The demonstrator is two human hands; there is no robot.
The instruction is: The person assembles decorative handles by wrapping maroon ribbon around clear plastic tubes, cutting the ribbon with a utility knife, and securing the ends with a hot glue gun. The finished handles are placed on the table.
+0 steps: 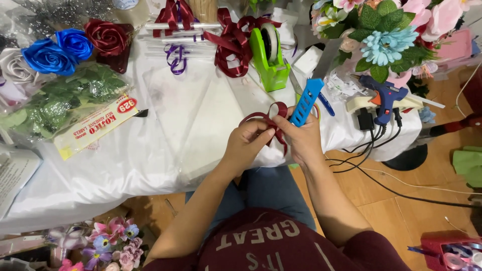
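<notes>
glossy satin ribbon [265, 119], blue plastic cutter [306, 102], white cloth table [150, 150].

— How's the light on my table?

— Bright and even, from overhead. The white table cover [150, 155] nearly washes out, with glare on my clear sheets [196, 110].

— Shadows?

— Soft ones, under the table edge over my lap.

— Sharpness?

— My hands are crisp; the corners bend and soften, wide-lens style.
</notes>
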